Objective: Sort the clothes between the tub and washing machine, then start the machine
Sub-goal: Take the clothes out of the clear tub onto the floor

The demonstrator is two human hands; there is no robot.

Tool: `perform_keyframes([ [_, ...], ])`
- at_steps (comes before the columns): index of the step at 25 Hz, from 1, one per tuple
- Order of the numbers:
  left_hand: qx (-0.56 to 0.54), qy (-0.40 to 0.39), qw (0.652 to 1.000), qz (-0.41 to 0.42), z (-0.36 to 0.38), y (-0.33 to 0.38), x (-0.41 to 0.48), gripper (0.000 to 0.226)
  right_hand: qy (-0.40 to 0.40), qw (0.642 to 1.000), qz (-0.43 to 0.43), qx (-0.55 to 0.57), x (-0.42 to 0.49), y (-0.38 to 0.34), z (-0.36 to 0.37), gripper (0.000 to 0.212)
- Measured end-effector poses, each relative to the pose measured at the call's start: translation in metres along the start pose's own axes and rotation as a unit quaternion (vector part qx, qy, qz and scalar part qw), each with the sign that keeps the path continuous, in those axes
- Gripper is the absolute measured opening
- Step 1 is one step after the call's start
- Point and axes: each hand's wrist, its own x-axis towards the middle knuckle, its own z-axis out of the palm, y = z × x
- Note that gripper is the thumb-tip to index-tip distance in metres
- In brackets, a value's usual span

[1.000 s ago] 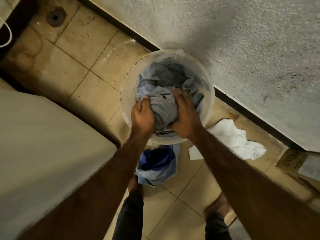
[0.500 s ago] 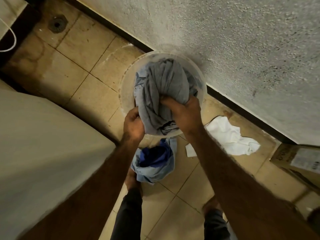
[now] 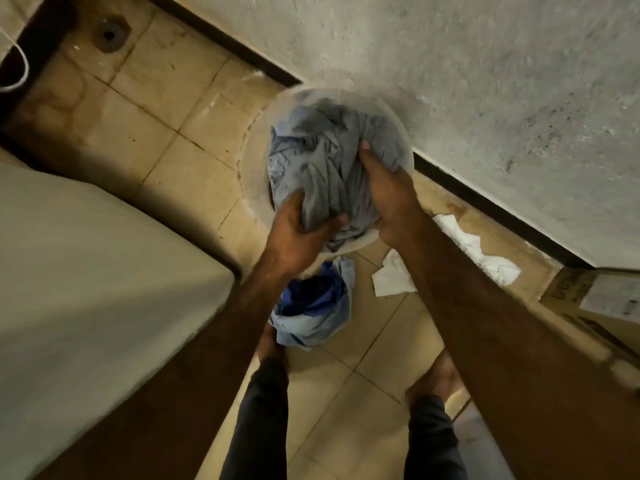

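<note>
overall: a person stands over a pale tub [image 3: 252,181] set against the wall, with both hands in the laundry.
grey bundle [image 3: 318,161]: fills the tub's mouth; its long axis runs roughly from 12 to 6 o'clock, near end toward the person.
left hand [image 3: 298,233]: at the bundle's 7 o'clock edge, thumb and fingers curled round a low fold.
right hand [image 3: 388,192]: on the bundle's 4 o'clock flank, fingers dug into the cloth and gripping it.
nearer hand: both touch the bundle; the left has the near end, the right sits further up the side.
washing machine [image 3: 86,271]: judged to be the broad beige top at 8 o'clock from the tub, well apart from it; no lid or opening is in view.
key relation: a transfer to the machine would likely swing the bundle from the tub toward 8 o'clock, left arm leading.
blue cloth [image 3: 311,306]: on the floor at 6 o'clock, just beside the tub.
white cloth [image 3: 485,258]: on the floor at 4 o'clock of the tub.
risk: a loose tail of cloth may catch on the rim as the bundle lifts.
</note>
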Motion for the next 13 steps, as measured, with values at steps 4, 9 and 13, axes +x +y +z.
perform_keyframes([
  [4, 0.047, 0.137, 0.989, 0.03, 0.003, 0.011, 0.002, 0.05, -0.004, 0.999, -0.039, -0.017, -0.009, -0.006, 0.007, 0.055],
  [9, -0.023, 0.205, 0.977, 0.053, 0.003, 0.03, 0.003, 0.046, -0.037, 0.999, 0.033, 0.0, -0.013, -0.008, 0.003, 0.053],
  [13, -0.074, 0.231, 0.969, 0.048, 0.003, 0.054, 0.01, 0.046, -0.087, 0.993, 0.057, 0.059, -0.017, -0.02, 0.003, 0.042],
])
